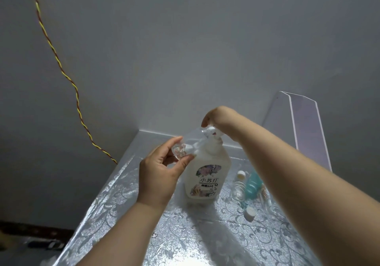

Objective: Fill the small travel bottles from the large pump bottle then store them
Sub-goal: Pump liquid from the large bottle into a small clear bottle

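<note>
Filling step, judged from the layout. Left hand (162,175) pinches the base of a clear small bottle (190,142) between thumb and fingertips. Right hand (216,117) sits on top of the pump head (209,131) with its fingers curled down over it; most of that grip is hidden behind the wrist.

Pump bottle (207,175) stands upright on the table (144,214), label toward me.

Small bottle is in the air, just left of the pump's neck. Its long axis is tilted. The mouth points up and right to the nozzle, the base down and left into the palm. I cannot tell whether any liquid is in it.

To do this well, I'd keep the mouth tight under the spout before pressing and press slowly with short strokes. I'd bring the bottle nearer upright as it fills. The pinch on the base is light, so a hard stroke could knock it aside.

A teal bottle (254,185) and a loose cap (249,213) lie to the right.
</note>
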A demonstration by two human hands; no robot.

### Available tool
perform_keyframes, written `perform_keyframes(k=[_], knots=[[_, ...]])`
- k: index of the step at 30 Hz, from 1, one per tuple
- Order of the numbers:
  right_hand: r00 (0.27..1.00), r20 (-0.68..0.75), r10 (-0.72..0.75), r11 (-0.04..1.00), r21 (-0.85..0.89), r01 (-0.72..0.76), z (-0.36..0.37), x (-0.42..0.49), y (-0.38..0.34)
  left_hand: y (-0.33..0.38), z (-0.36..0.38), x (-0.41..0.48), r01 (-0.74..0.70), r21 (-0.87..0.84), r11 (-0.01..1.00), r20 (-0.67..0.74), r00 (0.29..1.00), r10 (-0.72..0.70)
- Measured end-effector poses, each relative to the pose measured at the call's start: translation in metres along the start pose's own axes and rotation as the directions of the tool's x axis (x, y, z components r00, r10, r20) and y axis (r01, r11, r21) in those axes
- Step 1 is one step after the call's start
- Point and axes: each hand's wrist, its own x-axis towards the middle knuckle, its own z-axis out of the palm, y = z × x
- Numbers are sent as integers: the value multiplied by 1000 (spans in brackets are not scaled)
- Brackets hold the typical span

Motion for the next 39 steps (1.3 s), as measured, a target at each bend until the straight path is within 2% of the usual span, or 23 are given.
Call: perform_keyframes(k=[2,4,7,9,14,16,20,22,29,33,36,39], knots=[[998,22,66,996,-68,-65,2,4,-3,-3,-2,0,12,-2,1000,1,1000,-12],[999,15,49,990,-136,-47,3,2,-6,-3,-3,0,12,11,1000,3,1000,-12],[999,-6,33,998,-44,-33,5,1,-2,1,-4,0,9,30,999,1,1000,-9],[997,-79,0,1000,14,1,4,-1,1,4,-3,1,-2,31,1000,-8,1000,2],[987,-158,-28,988,145,52,-19,1,-2,6,-1,1,-26,24,999,-9,1000,26],[983,-177,-39,990,129,62,-22,0,-8,7,-1,1,-30,24,999,-11,999,30],[998,-57,20,999,30,-19,-6,-5,-10,9,-1,1,-33,20,999,-19,999,33],[1000,-5,-3,999,-38,3,-3,-1,-6,10,0,1,-28,20,999,-19,999,28],[998,1,64,992,-112,-64,10,5,-1,3,-3,2,-13,53,999,-19,1000,14],[1000,3,26,978,-205,-25,8,5,-1,3,-3,2,-21,54,998,-8,1000,22],[999,-42,5,981,-193,-13,1,7,-3,4,-2,1,-8,28,1000,-10,1000,9],[994,-100,-41,995,-95,31,-14,2,-8,7,0,1,-12,23,1000,-5,1000,12]])
